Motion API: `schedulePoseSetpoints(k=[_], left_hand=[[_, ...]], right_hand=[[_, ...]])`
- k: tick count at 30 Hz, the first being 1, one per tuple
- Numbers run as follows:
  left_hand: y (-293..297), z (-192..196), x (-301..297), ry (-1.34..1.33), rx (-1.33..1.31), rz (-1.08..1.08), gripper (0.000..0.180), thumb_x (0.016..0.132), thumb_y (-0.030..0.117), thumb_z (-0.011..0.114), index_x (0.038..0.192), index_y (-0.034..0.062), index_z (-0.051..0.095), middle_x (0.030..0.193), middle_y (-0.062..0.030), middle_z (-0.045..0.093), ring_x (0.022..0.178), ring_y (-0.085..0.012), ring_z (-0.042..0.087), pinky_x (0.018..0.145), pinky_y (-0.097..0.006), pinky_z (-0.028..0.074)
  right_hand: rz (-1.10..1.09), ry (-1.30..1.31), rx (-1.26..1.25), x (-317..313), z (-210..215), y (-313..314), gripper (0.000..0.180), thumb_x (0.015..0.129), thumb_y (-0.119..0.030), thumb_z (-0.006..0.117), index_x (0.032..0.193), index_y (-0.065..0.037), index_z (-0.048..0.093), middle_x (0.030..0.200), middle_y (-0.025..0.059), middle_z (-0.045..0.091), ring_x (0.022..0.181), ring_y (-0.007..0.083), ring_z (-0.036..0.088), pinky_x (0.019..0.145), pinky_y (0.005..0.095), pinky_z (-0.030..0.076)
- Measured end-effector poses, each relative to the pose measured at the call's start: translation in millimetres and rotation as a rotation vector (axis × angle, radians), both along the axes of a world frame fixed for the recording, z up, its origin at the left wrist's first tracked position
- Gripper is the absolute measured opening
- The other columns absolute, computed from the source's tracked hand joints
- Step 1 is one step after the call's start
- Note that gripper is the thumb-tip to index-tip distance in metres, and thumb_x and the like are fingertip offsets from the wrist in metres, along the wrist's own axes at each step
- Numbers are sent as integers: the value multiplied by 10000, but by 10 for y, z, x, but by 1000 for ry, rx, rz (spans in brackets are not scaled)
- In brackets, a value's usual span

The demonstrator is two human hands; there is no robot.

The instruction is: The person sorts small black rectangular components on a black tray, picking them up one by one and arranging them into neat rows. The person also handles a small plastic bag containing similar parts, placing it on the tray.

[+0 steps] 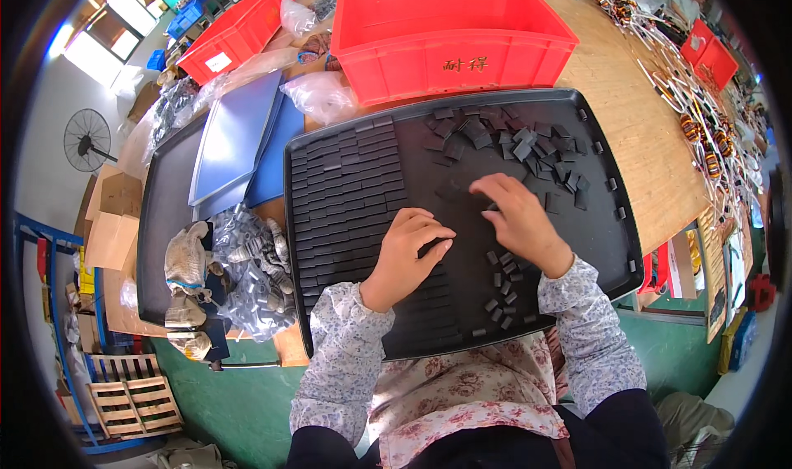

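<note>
A large black tray (pixel 429 172) lies in front of me. Its left part is filled with close rows of small black rectangular blocks (pixel 346 180). My left hand (pixel 408 254) rests over the right edge of these rows, fingers curled, thumb and fingertips almost together; anything between them is hidden. To its right, my right hand (pixel 521 223) hovers over the tray's middle, index finger and thumb apart, with nothing visible between them. Loose black blocks (pixel 544 143) lie in a jumbled pile beyond my right hand. Several small dark pieces (pixel 502 283) stand or lie nearer to me.
A big red bin (pixel 454 48) stands behind the tray, a second red bin (pixel 235 36) farther left. Blue sheets (pixel 235 143) lie on another black tray (pixel 165 197) at the left, near worn gloves (pixel 188 263) and plastic bags (pixel 247 296). Wired coils (pixel 709 139) lie at the right.
</note>
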State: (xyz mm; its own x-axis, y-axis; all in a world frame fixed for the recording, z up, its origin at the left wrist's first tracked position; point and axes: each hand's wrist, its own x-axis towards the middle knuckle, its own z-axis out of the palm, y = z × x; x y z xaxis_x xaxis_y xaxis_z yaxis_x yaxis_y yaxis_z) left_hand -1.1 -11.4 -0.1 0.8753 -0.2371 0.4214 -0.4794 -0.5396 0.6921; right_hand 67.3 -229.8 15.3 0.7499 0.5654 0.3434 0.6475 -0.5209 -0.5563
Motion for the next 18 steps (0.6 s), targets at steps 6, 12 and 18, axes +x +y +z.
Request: schedulePoseSetpoints(k=[6, 12, 18], left_hand=[[9, -16, -10, 36, 37, -20, 124, 780, 79, 746, 900, 52, 732, 860, -86, 682, 968, -281, 598, 828, -374, 496], [0, -20, -25, 37, -25, -14, 133, 777, 60, 742, 907, 42, 724, 855, -104, 666, 894, -273, 614, 784, -363, 504], [3, 55, 0, 5, -57, -35, 142, 782, 46, 737, 922, 45, 714, 850, -102, 669, 858, -277, 618, 767, -372, 505]], right_hand=[[92, -28, -84, -14, -81, 176, 512, 763, 49, 650, 1245, -67, 522, 1293, 122, 541, 1008, 349, 578, 881, 421, 486], [151, -70, 48, 56, -229, 168, 434, 780, 43, 634, 1194, -55, 548, 1191, 120, 598, 965, 350, 586, 840, 429, 497], [107, -94, 144, -32, -137, 242, 443, 776, 56, 624, 1199, -53, 549, 1200, 130, 583, 1009, 356, 594, 848, 421, 498]])
